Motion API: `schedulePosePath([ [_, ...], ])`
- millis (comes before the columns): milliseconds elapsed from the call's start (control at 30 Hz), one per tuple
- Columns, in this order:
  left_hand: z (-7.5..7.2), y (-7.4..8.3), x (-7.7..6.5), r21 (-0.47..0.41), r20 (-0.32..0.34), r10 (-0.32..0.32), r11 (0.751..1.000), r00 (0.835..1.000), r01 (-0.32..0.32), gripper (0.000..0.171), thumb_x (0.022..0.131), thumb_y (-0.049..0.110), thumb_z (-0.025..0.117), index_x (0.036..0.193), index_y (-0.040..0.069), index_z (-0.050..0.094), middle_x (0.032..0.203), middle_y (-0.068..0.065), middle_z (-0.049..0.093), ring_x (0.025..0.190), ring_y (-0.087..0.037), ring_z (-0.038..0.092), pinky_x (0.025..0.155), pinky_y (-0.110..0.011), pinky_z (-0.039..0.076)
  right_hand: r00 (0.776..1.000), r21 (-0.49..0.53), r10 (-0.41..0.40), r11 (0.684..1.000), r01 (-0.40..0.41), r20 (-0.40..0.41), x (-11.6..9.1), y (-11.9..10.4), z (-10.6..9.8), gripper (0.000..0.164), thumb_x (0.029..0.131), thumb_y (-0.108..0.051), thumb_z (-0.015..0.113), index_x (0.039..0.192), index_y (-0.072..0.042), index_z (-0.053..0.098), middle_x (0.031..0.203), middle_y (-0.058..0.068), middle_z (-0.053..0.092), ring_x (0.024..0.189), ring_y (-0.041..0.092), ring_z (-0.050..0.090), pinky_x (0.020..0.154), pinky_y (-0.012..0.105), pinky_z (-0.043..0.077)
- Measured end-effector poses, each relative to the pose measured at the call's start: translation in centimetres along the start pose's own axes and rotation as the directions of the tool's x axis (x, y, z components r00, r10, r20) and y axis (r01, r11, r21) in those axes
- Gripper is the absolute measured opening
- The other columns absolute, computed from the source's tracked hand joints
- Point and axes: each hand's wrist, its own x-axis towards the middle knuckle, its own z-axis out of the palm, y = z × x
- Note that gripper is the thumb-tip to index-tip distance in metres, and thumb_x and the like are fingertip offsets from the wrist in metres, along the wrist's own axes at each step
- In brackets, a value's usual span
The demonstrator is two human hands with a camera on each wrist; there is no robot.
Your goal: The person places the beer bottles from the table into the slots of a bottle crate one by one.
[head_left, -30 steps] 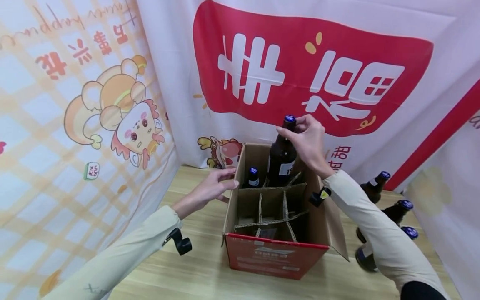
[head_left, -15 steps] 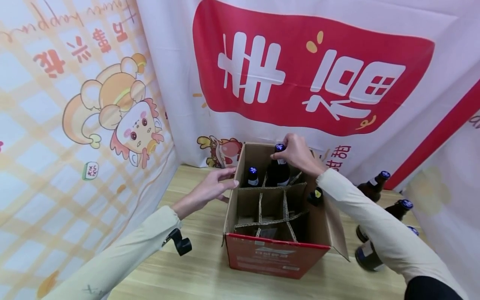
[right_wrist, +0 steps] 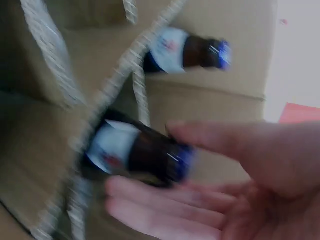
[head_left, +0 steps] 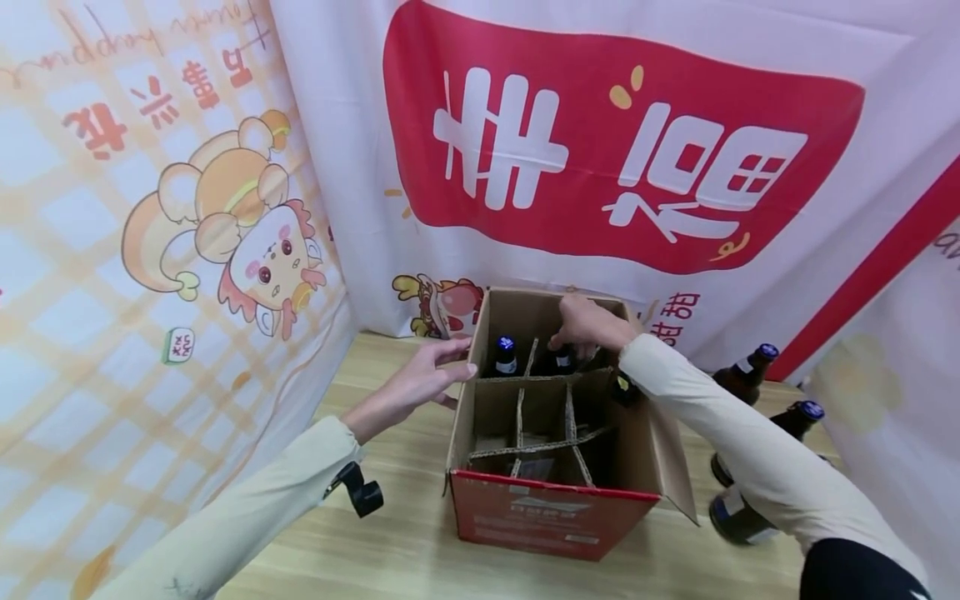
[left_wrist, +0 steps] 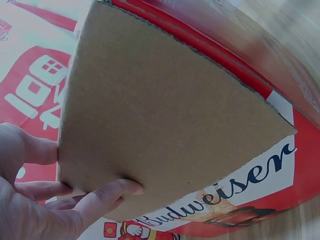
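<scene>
In the centre of the head view stands a red printed cardboard box (head_left: 555, 514), top open, divided by brown corrugated cardboard partitions (head_left: 543, 400). An upright dark brown glass bottle with a blue cap (head_left: 564, 362) is set in the middle compartment of the far row. The right hand (head_left: 592, 323) reaches over it, thumb and fingers on either side of its neck; blur in the right wrist view prevents telling whether they grip or have let go. The left hand (head_left: 420, 375) holds nothing; its relaxed fingers touch the cardboard flap (left_wrist: 165, 105) at the box's left side.

A second blue-capped brown bottle (head_left: 506, 357) occupies the far-left compartment. Three further bottles (head_left: 744, 377) stand on the pale wood-grain surface (head_left: 405, 542) at lower right; the cream right sleeve (head_left: 727, 442) crosses in front and partly hides them. A small black wrist device (head_left: 362, 493) is fixed to the left sleeve (head_left: 262, 492).

Markings: "Budweiser" in dark script is legible on the box in the left wrist view. Bottle labels are pale, their wording too blurred to read. The white backdrop cloth (head_left: 517, 258) bears a red panel (head_left: 585, 125) with large white Chinese characters; the checked left cloth (head_left: 60, 350) carries inverted cursive writing, partly legible as "happin".
</scene>
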Motion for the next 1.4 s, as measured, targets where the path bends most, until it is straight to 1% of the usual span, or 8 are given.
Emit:
schedulePosePath([
  [133,0.0,0.0,-0.2,0.008,-0.002,-0.002,1.0,1.0,0.002,0.065,0.103,0.017,0.063,0.162,0.005,0.036,0.17,-0.02,0.029,0.134,-0.045,0.056,0.081,-0.041,0.067,0.999,-0.02,-0.013,1.0,0.014,0.041,-0.4,-0.9,-1.6,0.022,0.1,-0.017,0.071,0.089,0.001,0.067,0.082,0.023,0.071,0.071,0.039,0.072,0.064,0.044,0.066],
  [233,-0.1,0.0,-0.2,0.008,0.002,0.002,1.0,1.0,-0.002,0.066,0.103,0.019,0.063,0.162,0.005,0.036,0.17,-0.019,0.029,0.134,-0.045,0.056,0.081,-0.041,0.067,0.999,-0.023,-0.033,0.999,0.034,0.035,-0.9,-1.4,-2.5,0.015,0.101,-0.015,0.069,0.1,0.0,0.07,0.088,0.022,0.071,0.073,0.035,0.069,0.065,0.041,0.064],
  [367,-0.1,0.1,-0.2,0.002,0.006,0.004,1.0,1.0,-0.004,0.067,0.103,0.019,0.063,0.162,0.005,0.035,0.17,-0.019,0.028,0.134,-0.045,0.056,0.082,-0.042,0.067,0.998,0.016,-0.056,0.998,0.055,0.02,-1.9,-1.5,-3.4,0.017,0.102,-0.017,0.069,0.106,0.0,0.071,0.094,0.022,0.071,0.077,0.033,0.069,0.072,0.043,0.065],
  [600,-0.1,0.1,-0.1,0.011,0.005,-0.004,1.0,1.0,0.004,0.066,0.103,0.019,0.063,0.162,0.006,0.035,0.169,-0.02,0.032,0.133,-0.044,0.056,0.082,-0.041,0.067,0.985,0.061,-0.12,0.99,0.128,-0.122,-4.2,-0.7,-4.6,0.015,0.101,-0.011,0.069,0.101,0.003,0.075,0.095,0.021,0.075,0.082,0.035,0.073,0.069,0.034,0.065],
  [867,0.0,0.4,-0.4,0.038,0.001,-0.012,0.999,1.0,0.012,0.067,0.103,0.021,0.063,0.163,0.009,0.035,0.17,-0.017,0.031,0.135,-0.043,0.056,0.085,-0.042,0.067,0.966,0.158,-0.079,0.98,0.12,-0.246,-7.8,0.9,-4.5,0.02,0.098,-0.019,0.075,0.089,-0.001,0.074,0.085,0.014,0.076,0.073,0.023,0.072,0.07,0.03,0.065],
  [1067,0.0,0.4,-0.4,0.04,0.002,-0.011,0.999,1.0,0.011,0.066,0.104,0.02,0.063,0.163,0.008,0.035,0.17,-0.018,0.031,0.135,-0.044,0.056,0.086,-0.043,0.066,0.95,0.208,-0.075,0.968,0.143,-0.304,-10.3,2.0,-4.1,0.03,0.098,-0.029,0.075,0.085,-0.002,0.072,0.084,0.014,0.077,0.076,0.025,0.076,0.07,0.029,0.064],
  [1267,-0.1,0.4,-0.4,0.03,0.01,-0.004,1.0,1.0,0.003,0.066,0.104,0.02,0.062,0.163,0.007,0.034,0.17,-0.018,0.029,0.135,-0.045,0.055,0.086,-0.043,0.067,0.934,0.264,-0.057,0.951,0.158,-0.353,-11.6,3.9,-3.3,0.029,0.1,-0.029,0.072,0.096,0.0,0.071,0.091,0.017,0.077,0.08,0.026,0.077,0.073,0.03,0.067],
  [1400,0.0,0.4,-0.3,0.032,0.013,-0.006,0.999,1.0,0.006,0.066,0.104,0.02,0.062,0.163,0.007,0.034,0.171,-0.018,0.028,0.135,-0.045,0.055,0.086,-0.043,0.067,0.897,0.267,-0.053,0.945,0.187,-0.439,-12.3,5.5,-2.6,0.024,0.101,-0.024,0.072,0.105,0.0,0.072,0.098,0.02,0.077,0.083,0.029,0.077,0.071,0.026,0.066],
])
